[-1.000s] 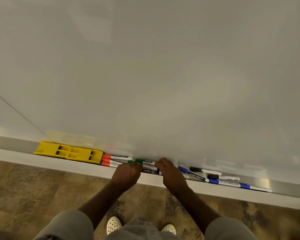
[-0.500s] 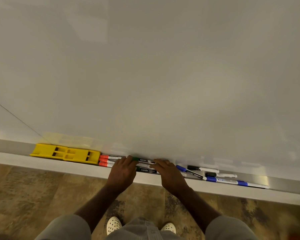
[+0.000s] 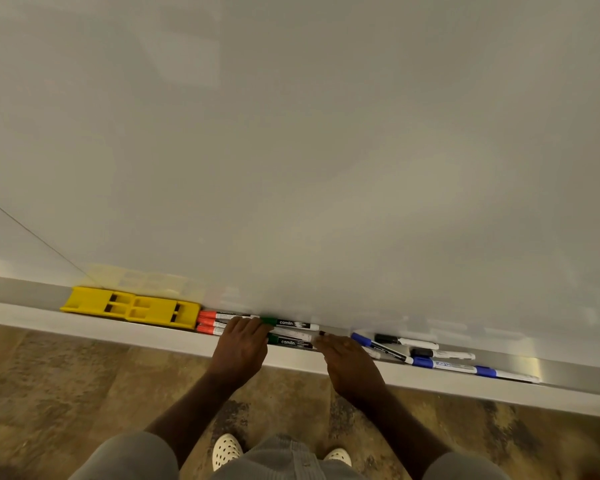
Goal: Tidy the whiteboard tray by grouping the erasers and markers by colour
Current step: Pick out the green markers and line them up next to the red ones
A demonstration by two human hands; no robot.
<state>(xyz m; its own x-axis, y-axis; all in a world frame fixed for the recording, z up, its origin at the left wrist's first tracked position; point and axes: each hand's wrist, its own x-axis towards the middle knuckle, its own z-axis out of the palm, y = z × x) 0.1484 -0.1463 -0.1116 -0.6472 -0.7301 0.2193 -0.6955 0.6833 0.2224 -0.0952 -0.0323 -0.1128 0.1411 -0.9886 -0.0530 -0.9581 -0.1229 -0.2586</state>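
A large white whiteboard [image 3: 326, 150] is filling most of the view, and along its lower edge a long metal tray [image 3: 568, 372] is running from left to right above a mottled brown floor [image 3: 49, 382].

The tray is holding everything in one line. At its left end two yellow erasers [image 3: 132, 308] are lying end to end, touching each other. Just right of them two red markers [image 3: 210, 322] are lying side by side, red caps pointing at the erasers. Next, two green markers [image 3: 290, 332] are lying parallel, one at the back against the board and one at the front by the tray's lip, both with green caps to the left. Further right, a blue marker [image 3: 378, 348] is lying tilted across the tray, two black markers [image 3: 406, 340] are lying behind it near the board, and two more blue-capped markers [image 3: 465, 368] are lying end to end along the front.

The left hand [image 3: 239, 348] is reaching into the tray with its fingers [image 3: 253, 329] lying fairly straight over the barrels of the red markers, fingertips touching the caps of the green ones; it is not gripping anything. The right hand [image 3: 350, 362] is resting at the right ends of the green markers, fingers blurred and stretched forward against them; whether they are curling round a barrel I cannot tell.

Grey sleeves and pale perforated shoes [image 3: 226, 448] are showing at the bottom.
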